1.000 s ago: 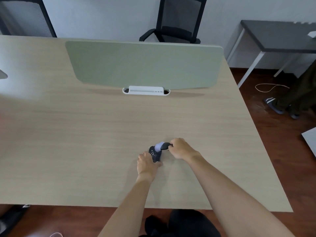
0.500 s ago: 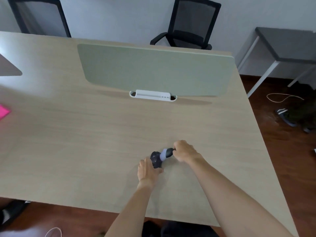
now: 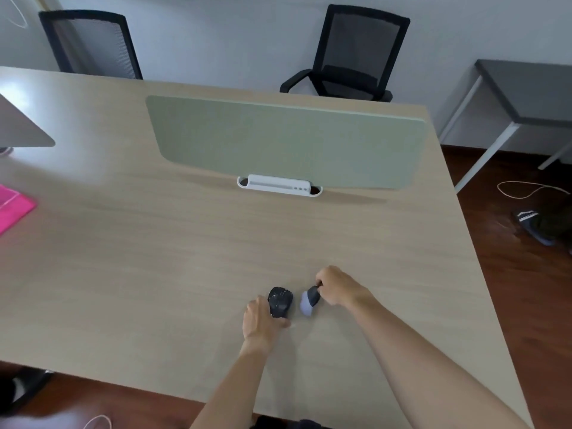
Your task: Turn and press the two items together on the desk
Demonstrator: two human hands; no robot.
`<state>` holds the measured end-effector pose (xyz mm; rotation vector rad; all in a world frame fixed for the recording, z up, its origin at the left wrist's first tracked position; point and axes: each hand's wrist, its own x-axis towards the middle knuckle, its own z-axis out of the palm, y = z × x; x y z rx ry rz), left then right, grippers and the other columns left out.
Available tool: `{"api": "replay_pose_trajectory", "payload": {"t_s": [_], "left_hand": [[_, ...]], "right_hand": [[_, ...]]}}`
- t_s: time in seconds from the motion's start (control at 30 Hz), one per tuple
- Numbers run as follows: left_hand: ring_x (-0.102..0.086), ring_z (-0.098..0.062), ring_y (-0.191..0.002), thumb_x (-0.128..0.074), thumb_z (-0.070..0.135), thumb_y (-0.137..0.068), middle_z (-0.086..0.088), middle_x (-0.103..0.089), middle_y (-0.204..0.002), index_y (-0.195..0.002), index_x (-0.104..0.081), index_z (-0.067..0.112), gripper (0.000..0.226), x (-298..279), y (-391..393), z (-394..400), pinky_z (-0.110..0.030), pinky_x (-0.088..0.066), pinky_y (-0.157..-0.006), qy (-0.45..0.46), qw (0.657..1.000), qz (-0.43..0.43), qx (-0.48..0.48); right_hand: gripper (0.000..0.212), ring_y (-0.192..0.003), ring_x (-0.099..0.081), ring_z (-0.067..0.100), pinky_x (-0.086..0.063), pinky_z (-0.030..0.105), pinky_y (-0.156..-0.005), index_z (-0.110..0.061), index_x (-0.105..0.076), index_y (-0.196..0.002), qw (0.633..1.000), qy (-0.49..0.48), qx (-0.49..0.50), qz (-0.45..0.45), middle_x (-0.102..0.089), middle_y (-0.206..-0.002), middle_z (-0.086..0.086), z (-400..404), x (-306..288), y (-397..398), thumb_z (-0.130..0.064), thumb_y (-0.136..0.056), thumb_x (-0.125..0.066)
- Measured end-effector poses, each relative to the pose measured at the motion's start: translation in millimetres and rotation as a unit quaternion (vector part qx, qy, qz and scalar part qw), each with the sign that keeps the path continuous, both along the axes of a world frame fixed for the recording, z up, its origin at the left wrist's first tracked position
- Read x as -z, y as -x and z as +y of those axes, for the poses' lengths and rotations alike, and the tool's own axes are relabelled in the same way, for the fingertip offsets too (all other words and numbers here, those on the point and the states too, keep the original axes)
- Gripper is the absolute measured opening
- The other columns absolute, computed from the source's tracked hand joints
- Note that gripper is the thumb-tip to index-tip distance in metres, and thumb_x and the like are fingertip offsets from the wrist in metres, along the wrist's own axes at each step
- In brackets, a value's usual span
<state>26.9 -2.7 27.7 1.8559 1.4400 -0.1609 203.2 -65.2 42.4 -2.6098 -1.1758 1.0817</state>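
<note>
A black computer mouse (image 3: 280, 301) with pale flecks on its top lies on the wooden table (image 3: 154, 258). My left hand (image 3: 259, 320) holds it from the near side, thumb against its right flank. My right hand (image 3: 339, 285) grips the dark handle of a small brush (image 3: 309, 300) with a pale lilac head. The brush head points down at the table just right of the mouse, a small gap between them.
A green divider screen (image 3: 288, 140) in a white clamp (image 3: 278, 185) stands across the table's middle. A pink sheet (image 3: 14, 205) and a grey screen corner (image 3: 21, 128) sit at the left. Two black chairs (image 3: 353, 54) stand behind. A grey side table (image 3: 526, 91) is at the right.
The brush has come off the mouse and moved a little to the right. The camera has tilted, so the hands sit lower in view.
</note>
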Motion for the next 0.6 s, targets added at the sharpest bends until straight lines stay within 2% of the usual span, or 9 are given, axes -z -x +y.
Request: {"api": "replay_pose_trajectory", "payload": {"t_s": [0.07,0.13,0.2,0.27,0.33,0.4,0.43,0.5,0.6], "left_hand": [[-0.063,-0.031,-0.096,-0.088,0.029,-0.058,-0.012,-0.065,-0.100,-0.100,-0.058,0.003,0.058,1.2,-0.7,2.1,-0.038,-0.054,-0.075,-0.003,1.000,-0.002,0.008],[-0.062,-0.030,-0.097,-0.087,0.027,-0.061,-0.011,-0.064,-0.101,-0.103,-0.058,0.003,0.056,2.8,-1.1,4.2,-0.037,-0.053,-0.074,-0.003,1.000,0.000,0.013],[-0.061,-0.029,-0.098,-0.087,0.028,-0.062,-0.010,-0.061,-0.100,-0.105,-0.056,0.003,0.058,2.4,-0.2,4.6,-0.037,-0.053,-0.073,0.000,1.000,0.007,0.017],[-0.060,-0.029,-0.099,-0.087,0.029,-0.062,-0.007,-0.056,-0.095,-0.105,-0.055,0.003,0.059,0.6,0.3,5.5,-0.035,-0.053,-0.072,0.003,1.000,0.009,0.019],[-0.061,-0.030,-0.098,-0.087,0.028,-0.061,-0.007,-0.056,-0.095,-0.104,-0.056,0.003,0.058,-0.7,0.2,6.8,-0.035,-0.051,-0.072,0.004,1.000,0.009,0.023],[-0.062,-0.031,-0.098,-0.086,0.027,-0.059,-0.010,-0.062,-0.100,-0.102,-0.057,0.004,0.057,-0.9,0.8,8.3,-0.035,-0.051,-0.071,0.004,0.999,0.011,0.032],[-0.062,-0.031,-0.097,-0.086,0.027,-0.059,-0.011,-0.063,-0.101,-0.102,-0.057,0.005,0.057,-0.9,1.3,9.0,-0.035,-0.052,-0.071,0.004,0.999,0.013,0.039],[-0.063,-0.031,-0.096,-0.086,0.028,-0.057,-0.010,-0.063,-0.101,-0.101,-0.057,0.005,0.057,0.9,2.3,11.0,-0.035,-0.052,-0.072,0.005,0.999,0.016,0.051],[-0.064,-0.030,-0.095,-0.086,0.029,-0.058,-0.010,-0.065,-0.100,-0.099,-0.058,0.006,0.055,3.2,3.3,15.3,-0.035,-0.052,-0.073,0.006,0.997,0.009,0.070]], "right_hand": [[0.020,-0.082,-0.061,0.030,-0.047,0.031,-0.067,-0.008,-0.067,-0.086,0.998,-0.050,0.008,0.039,-0.066,-0.092,0.012,10.2,5.0,1.4,-0.003,-0.083,-0.048],[0.024,-0.080,-0.057,0.023,-0.043,0.026,-0.061,-0.007,-0.072,-0.096,0.992,-0.092,0.003,0.086,-0.066,-0.088,0.007,18.5,4.9,11.9,-0.004,-0.086,-0.050],[0.024,-0.081,-0.054,0.020,-0.039,0.024,-0.066,-0.006,-0.072,-0.102,0.988,-0.102,-0.008,0.113,-0.064,-0.088,0.005,20.4,9.6,22.8,-0.005,-0.089,-0.052],[0.024,-0.082,-0.055,0.021,-0.039,0.026,-0.072,-0.005,-0.071,-0.104,0.989,-0.089,-0.018,0.116,-0.068,-0.095,0.011,17.7,15.2,27.5,-0.006,-0.092,-0.051],[0.021,-0.083,-0.058,0.027,-0.041,0.029,-0.072,-0.007,-0.071,-0.093,0.994,-0.065,-0.012,0.086,-0.066,-0.095,0.015,13.4,16.2,23.4,-0.004,-0.092,-0.050],[0.026,-0.080,-0.055,0.031,-0.040,0.032,-0.068,-0.014,-0.058,-0.069,0.998,-0.042,0.000,0.037,-0.054,-0.089,0.012,10.1,11.6,17.3,0.001,-0.087,-0.047],[0.026,-0.079,-0.052,0.031,-0.038,0.032,-0.068,-0.014,-0.051,-0.067,0.999,-0.034,0.005,0.010,-0.049,-0.089,0.010,9.7,8.6,14.9,0.004,-0.085,-0.044],[0.021,-0.080,-0.050,0.032,-0.038,0.032,-0.069,-0.011,-0.053,-0.075,0.999,-0.035,0.016,-0.018,-0.046,-0.093,0.010,12.6,3.5,12.6,0.004,-0.083,-0.042],[0.028,-0.081,-0.055,0.026,-0.037,0.025,-0.071,-0.007,-0.071,-0.094,0.995,-0.080,0.032,0.048,-0.066,-0.100,0.017,24.3,2.0,16.4,0.001,-0.084,-0.045]]}}
